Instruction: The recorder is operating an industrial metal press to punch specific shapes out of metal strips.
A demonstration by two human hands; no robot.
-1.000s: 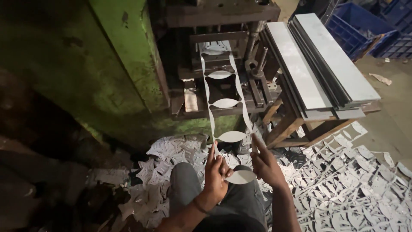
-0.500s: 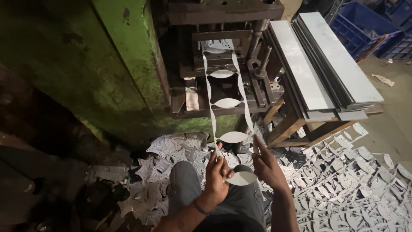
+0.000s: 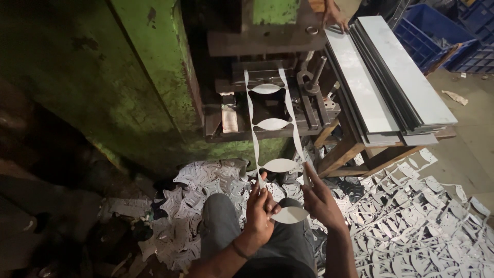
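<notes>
A long punched metal strip [image 3: 272,123] with large cut-out holes runs from the die of a green press [image 3: 154,77] down toward me. My left hand [image 3: 260,211] pinches the strip's left edge near its lower end. My right hand [image 3: 320,202] grips the right edge, fingers pointing up along it. The strip's lowest crossbar [image 3: 289,215] sits between both hands, above my knee in dark trousers [image 3: 226,226].
Flat metal sheets [image 3: 381,77] are stacked on a wooden stand [image 3: 360,154] right of the press. Another person's hand [image 3: 334,18] rests at the stack's far end. Punched scrap [image 3: 422,216] litters the floor. Blue crates [image 3: 437,36] stand at the top right.
Both hands stayed on the strip's edges. The strip has slid slightly toward me, and the view has tilted a little downward.
</notes>
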